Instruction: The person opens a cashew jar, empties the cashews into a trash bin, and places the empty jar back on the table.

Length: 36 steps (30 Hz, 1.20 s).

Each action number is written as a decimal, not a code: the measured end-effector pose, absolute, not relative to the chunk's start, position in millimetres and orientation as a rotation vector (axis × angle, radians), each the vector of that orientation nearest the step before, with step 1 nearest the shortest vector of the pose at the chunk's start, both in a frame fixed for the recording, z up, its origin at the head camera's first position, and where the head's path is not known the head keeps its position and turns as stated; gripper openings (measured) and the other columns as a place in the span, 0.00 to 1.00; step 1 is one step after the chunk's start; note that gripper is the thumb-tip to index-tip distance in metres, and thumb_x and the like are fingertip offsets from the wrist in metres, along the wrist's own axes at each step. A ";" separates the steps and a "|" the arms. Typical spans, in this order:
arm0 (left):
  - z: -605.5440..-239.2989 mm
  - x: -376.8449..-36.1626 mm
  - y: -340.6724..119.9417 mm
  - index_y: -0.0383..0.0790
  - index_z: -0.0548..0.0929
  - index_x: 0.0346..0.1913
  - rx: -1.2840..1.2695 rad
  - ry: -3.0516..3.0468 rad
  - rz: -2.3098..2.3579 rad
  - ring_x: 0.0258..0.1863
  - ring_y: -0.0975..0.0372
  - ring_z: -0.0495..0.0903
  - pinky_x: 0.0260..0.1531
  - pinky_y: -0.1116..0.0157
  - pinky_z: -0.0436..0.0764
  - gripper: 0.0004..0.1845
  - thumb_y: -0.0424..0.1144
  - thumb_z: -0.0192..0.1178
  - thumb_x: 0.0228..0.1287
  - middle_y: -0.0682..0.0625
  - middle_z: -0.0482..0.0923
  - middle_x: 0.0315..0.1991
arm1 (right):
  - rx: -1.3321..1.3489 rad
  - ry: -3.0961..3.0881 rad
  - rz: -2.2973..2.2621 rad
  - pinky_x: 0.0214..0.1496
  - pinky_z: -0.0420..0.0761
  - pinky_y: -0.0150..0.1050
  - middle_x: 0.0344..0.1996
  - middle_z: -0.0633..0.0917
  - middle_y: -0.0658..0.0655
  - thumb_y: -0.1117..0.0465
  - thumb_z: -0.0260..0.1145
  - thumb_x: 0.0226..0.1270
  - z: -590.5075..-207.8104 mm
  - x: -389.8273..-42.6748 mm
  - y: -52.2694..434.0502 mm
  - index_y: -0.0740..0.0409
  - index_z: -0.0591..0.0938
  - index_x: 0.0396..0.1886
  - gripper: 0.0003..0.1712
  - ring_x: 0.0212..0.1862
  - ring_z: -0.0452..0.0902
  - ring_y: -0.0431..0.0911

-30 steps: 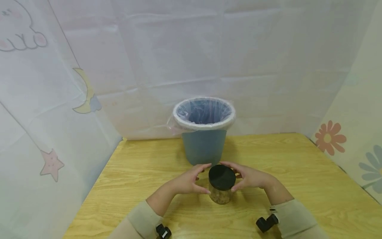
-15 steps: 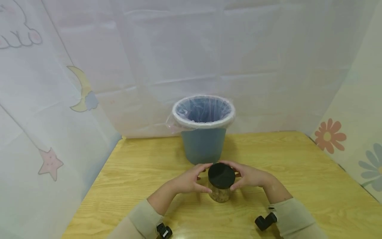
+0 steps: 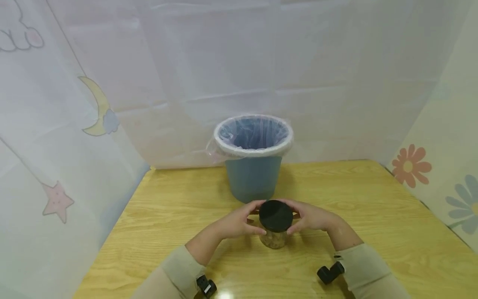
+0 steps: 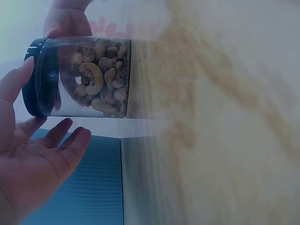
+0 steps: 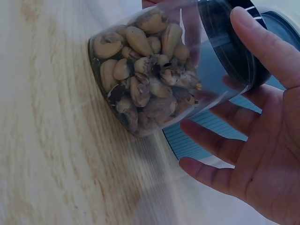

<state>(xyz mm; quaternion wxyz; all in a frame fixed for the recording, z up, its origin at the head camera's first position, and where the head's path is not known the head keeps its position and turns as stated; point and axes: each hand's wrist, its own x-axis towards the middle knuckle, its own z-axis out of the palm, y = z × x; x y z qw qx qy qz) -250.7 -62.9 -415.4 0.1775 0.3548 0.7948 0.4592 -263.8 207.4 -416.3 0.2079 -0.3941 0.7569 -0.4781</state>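
A clear jar of cashews (image 3: 274, 239) with a black lid (image 3: 276, 216) stands upright on the wooden table. On its left side, my left hand (image 3: 237, 222) holds the lid between thumb and index finger. Opposite it, my right hand (image 3: 311, 218) grips the lid the same way. In the left wrist view the thumb of the left hand (image 4: 35, 164) presses the lid's edge while the other fingers spread loosely below. The right wrist view has the right hand's thumb (image 5: 262, 40) across the lid, and its lower fingers are off the glass. Cashews (image 5: 147, 70) fill the jar's lower part.
Right behind the jar stands a blue bin (image 3: 254, 178) with a white rim and a clear plastic liner. The wooden table (image 3: 179, 195) runs back to a pale cloth backdrop with printed flowers, a moon and a star.
The thumbs have closed in slightly on the jar's lid from both sides. The whole head view has shifted a little, and the jar stays in place on the table.
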 end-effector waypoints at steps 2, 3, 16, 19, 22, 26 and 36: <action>-415.3 -251.4 -61.5 0.59 0.57 0.67 0.994 2.241 1.313 0.61 0.62 0.64 0.54 0.56 0.70 0.39 0.48 0.66 0.54 0.62 0.61 0.62 | -1.100 2.112 -1.331 0.56 0.63 0.62 0.66 0.63 0.56 0.63 0.71 0.52 -416.2 -264.4 208.1 0.50 0.57 0.69 0.47 0.65 0.59 0.44; -415.5 -251.7 -61.1 0.60 0.57 0.67 0.986 2.234 1.319 0.61 0.62 0.64 0.54 0.56 0.70 0.39 0.48 0.66 0.54 0.62 0.62 0.62 | -1.101 2.116 -1.331 0.56 0.63 0.61 0.66 0.63 0.57 0.63 0.71 0.52 -416.4 -264.6 208.7 0.50 0.57 0.69 0.47 0.65 0.59 0.44; -414.4 -250.5 -56.8 0.59 0.61 0.65 0.918 2.254 1.340 0.57 0.64 0.68 0.52 0.60 0.72 0.36 0.46 0.66 0.53 0.61 0.66 0.59 | -1.039 2.157 -1.353 0.57 0.61 0.63 0.63 0.67 0.56 0.62 0.73 0.49 -418.5 -263.5 210.7 0.51 0.61 0.68 0.45 0.63 0.62 0.40; -414.4 -250.4 -55.3 0.61 0.61 0.65 0.914 2.279 1.318 0.57 0.64 0.68 0.52 0.60 0.72 0.37 0.48 0.67 0.52 0.63 0.66 0.58 | -1.035 2.163 -1.358 0.57 0.62 0.62 0.62 0.68 0.56 0.62 0.73 0.49 -419.3 -263.5 210.4 0.51 0.63 0.67 0.45 0.62 0.63 0.40; -414.4 -250.3 -54.2 0.62 0.60 0.65 0.914 2.292 1.309 0.56 0.65 0.68 0.51 0.60 0.72 0.39 0.48 0.68 0.50 0.64 0.65 0.58 | -1.051 2.165 -1.360 0.56 0.63 0.62 0.61 0.69 0.56 0.62 0.73 0.49 -420.0 -264.4 209.6 0.51 0.63 0.66 0.44 0.61 0.64 0.42; -414.4 -251.1 -52.9 0.63 0.60 0.64 0.904 2.295 1.320 0.56 0.64 0.68 0.50 0.61 0.72 0.39 0.48 0.69 0.49 0.64 0.65 0.58 | -1.064 2.181 -1.362 0.56 0.63 0.62 0.61 0.70 0.55 0.62 0.73 0.49 -420.9 -266.7 207.9 0.51 0.64 0.66 0.43 0.61 0.65 0.46; -415.0 -252.4 -51.9 0.61 0.65 0.61 0.863 2.257 1.423 0.55 0.64 0.70 0.49 0.62 0.73 0.38 0.43 0.71 0.46 0.62 0.68 0.56 | -1.064 2.197 -1.384 0.56 0.65 0.58 0.58 0.73 0.53 0.62 0.74 0.47 -419.8 -269.5 204.9 0.51 0.67 0.64 0.42 0.57 0.69 0.43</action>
